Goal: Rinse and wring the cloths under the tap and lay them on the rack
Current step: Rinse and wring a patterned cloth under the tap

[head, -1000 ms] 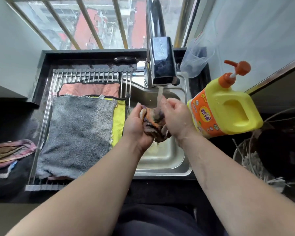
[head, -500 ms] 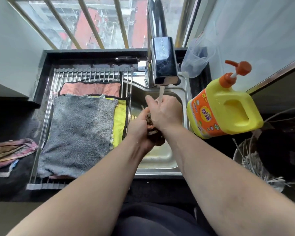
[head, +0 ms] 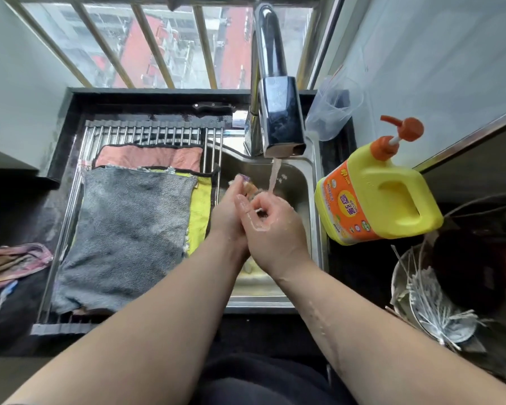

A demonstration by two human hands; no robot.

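My left hand (head: 227,214) and my right hand (head: 275,229) are pressed together over the steel sink (head: 292,176), both closed on a small patterned cloth (head: 247,185). Only its orange and purple top shows above my fingers. Water runs from the chrome tap (head: 278,124) onto my right knuckles. On the metal roll-up rack (head: 146,133) to the left lie a grey cloth (head: 126,232), a salmon-pink cloth (head: 149,157) behind it and a yellow cloth (head: 200,206) partly under the grey one.
A yellow detergent jug (head: 383,197) with an orange pump stands right of the sink. A clear plastic cup (head: 330,112) is behind it. Folded pink striped cloths (head: 9,264) lie on the dark counter at far left. A bowl with white sticks (head: 430,299) sits at lower right.
My hands have rolled together around the cloth, which was plainly visible between them a second ago and is now mostly hidden. They have also shifted slightly toward me, under the stream.
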